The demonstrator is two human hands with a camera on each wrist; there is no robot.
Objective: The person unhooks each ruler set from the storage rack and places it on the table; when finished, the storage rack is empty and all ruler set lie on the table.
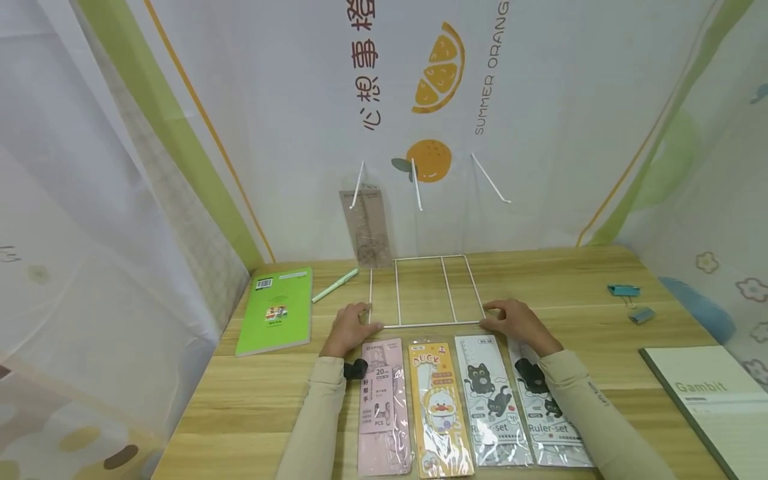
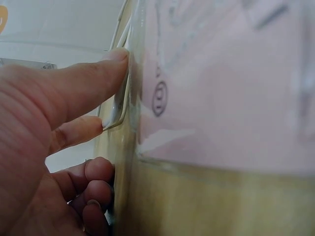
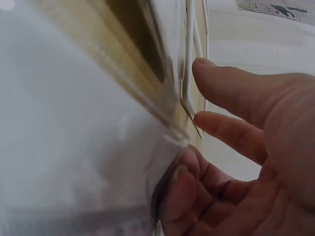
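Fingers of the left hand (image 1: 348, 329) and right hand (image 1: 517, 323) are pinching the near corners of the white wire rack (image 1: 420, 293), which is lying flat just behind the four ruler packs (image 1: 441, 407); keeping both pinches level should stop it twisting.
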